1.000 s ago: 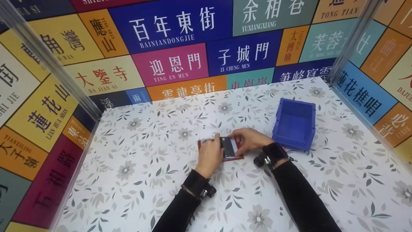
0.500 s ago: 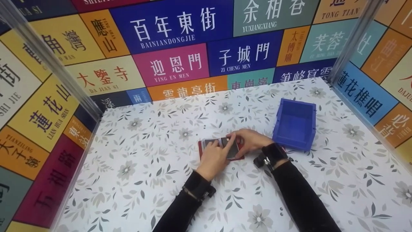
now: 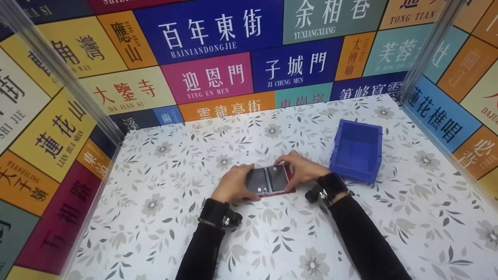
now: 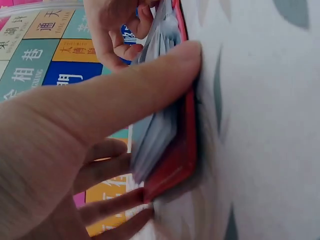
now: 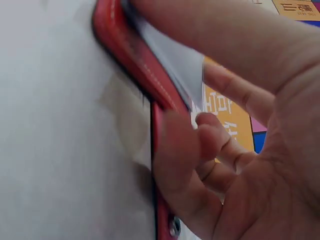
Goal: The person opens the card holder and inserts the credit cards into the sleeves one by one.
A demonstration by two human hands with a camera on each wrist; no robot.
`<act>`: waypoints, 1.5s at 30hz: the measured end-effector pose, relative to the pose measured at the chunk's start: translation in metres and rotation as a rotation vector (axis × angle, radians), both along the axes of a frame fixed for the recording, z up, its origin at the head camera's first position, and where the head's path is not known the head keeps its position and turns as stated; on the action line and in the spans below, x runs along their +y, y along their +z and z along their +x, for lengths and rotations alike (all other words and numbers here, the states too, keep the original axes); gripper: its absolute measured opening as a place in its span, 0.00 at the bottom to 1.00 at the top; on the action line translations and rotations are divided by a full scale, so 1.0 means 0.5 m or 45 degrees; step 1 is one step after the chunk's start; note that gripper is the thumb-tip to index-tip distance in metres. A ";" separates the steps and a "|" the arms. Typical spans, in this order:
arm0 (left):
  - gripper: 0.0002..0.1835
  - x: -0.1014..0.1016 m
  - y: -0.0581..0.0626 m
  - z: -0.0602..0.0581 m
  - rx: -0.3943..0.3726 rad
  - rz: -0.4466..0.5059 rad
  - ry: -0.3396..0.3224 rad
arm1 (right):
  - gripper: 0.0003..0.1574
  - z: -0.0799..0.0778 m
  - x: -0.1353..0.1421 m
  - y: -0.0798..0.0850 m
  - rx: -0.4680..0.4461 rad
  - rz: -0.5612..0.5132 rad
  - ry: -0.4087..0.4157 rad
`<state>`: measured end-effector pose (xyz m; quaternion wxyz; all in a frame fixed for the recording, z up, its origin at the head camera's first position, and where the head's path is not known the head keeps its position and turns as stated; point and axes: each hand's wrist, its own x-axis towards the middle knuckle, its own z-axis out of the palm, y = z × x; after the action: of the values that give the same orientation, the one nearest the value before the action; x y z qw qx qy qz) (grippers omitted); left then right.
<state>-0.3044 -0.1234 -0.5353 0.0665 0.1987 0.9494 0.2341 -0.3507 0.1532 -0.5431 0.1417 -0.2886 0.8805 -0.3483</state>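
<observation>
A red card holder (image 3: 291,175) lies spread on the table, with dark cards (image 3: 257,181) showing under clear sleeves on both halves. My left hand (image 3: 232,182) grips its left side, thumb along the near edge and fingers at the far edge. On the right side my right hand (image 3: 304,168) holds the holder between thumb and fingers. The left wrist view shows a fanned stack of clear sleeves (image 4: 152,142) rising off the red cover (image 4: 189,135). Stitching on the red cover (image 5: 157,80) and a metal snap (image 5: 174,226) show in the right wrist view.
A blue plastic bin (image 3: 356,149) stands to the right, just beyond my right wrist. The table (image 3: 186,217) wears a white cloth printed with leaves and flowers. Colourful sign panels (image 3: 210,35) wall off the back and both sides.
My left hand has lifted off the top of the sleeves and shifted left to the holder's left side, uncovering both dark cards. The right hand stays nearly in place.
</observation>
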 end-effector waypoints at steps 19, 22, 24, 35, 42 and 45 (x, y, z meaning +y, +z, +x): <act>0.52 -0.013 -0.009 -0.009 -0.019 0.034 0.061 | 0.18 -0.013 -0.019 -0.012 -0.365 -0.379 -0.397; 0.53 -0.013 -0.007 -0.008 -0.021 0.035 0.044 | 0.20 -0.012 -0.021 -0.006 -0.380 -0.415 -0.400; 0.57 -0.014 -0.006 -0.008 -0.040 0.035 0.040 | 0.23 -0.010 -0.027 0.002 -0.388 -0.448 -0.401; 0.72 -0.036 -0.009 -0.016 -0.158 0.180 -0.030 | 0.34 0.044 -0.105 0.015 -0.492 -0.320 0.066; 0.54 -0.038 -0.010 -0.015 -0.031 0.110 -0.102 | 0.39 0.044 -0.100 0.012 -0.211 -0.193 0.186; 0.52 -0.035 -0.010 -0.014 -0.033 0.122 -0.087 | 0.45 0.036 -0.079 0.016 -0.002 -0.081 0.142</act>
<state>-0.3113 -0.1412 -0.5403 0.0770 0.2309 0.9288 0.2794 -0.3325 0.1137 -0.5352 0.1522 -0.3412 0.8515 -0.3678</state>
